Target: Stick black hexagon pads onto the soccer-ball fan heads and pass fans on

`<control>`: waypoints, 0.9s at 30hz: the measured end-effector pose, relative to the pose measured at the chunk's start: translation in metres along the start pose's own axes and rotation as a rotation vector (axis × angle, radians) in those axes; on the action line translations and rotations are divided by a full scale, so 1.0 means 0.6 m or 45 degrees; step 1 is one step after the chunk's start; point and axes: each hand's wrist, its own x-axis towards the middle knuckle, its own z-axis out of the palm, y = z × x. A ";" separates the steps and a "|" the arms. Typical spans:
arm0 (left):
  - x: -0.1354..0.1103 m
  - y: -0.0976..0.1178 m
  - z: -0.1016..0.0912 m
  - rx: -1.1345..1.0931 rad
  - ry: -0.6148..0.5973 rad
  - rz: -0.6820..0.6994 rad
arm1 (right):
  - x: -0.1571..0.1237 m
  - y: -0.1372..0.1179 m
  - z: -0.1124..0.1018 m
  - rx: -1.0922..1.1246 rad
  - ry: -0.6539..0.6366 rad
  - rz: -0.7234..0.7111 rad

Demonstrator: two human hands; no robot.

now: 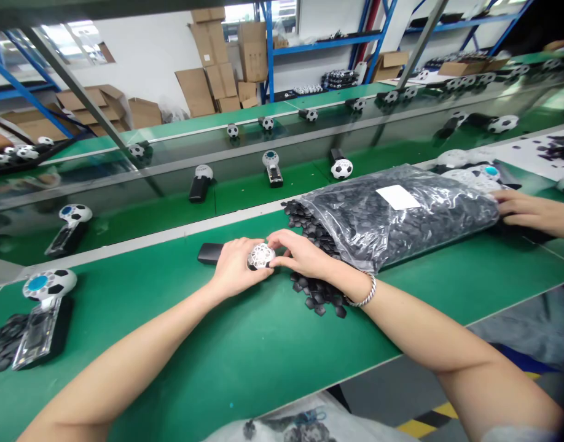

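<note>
My left hand [236, 264] is closed around a device with a white football-shaped head [260, 256] and a black handle [209, 253]. The handle sticks out to the left behind the hand. The head's lattice-like face points up. My right hand [300, 253] has its thumb and fingers curled against the right side of that head; any small piece between them is hidden. Just beside the right hand, loose black pentagon pieces [319, 296] spill from a clear plastic bag [402, 215] filled with such pieces.
Another football-headed device [49, 285] lies at the left beside a black pile of pieces [5, 344]. Beyond the pale ledge, more devices [273, 169] lie spaced along a green belt [236, 190]. At the right, a co-worker's hand [526, 209] reaches behind the bag's end.
</note>
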 end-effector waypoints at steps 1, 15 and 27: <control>0.001 0.001 0.002 -0.008 0.013 -0.009 | -0.001 0.001 0.004 0.051 -0.001 0.020; 0.001 -0.009 -0.015 -0.055 -0.108 0.047 | 0.002 -0.009 -0.084 -0.396 0.108 0.353; -0.026 0.005 -0.004 -0.440 -0.229 0.124 | 0.000 0.022 -0.065 -0.723 -0.229 0.476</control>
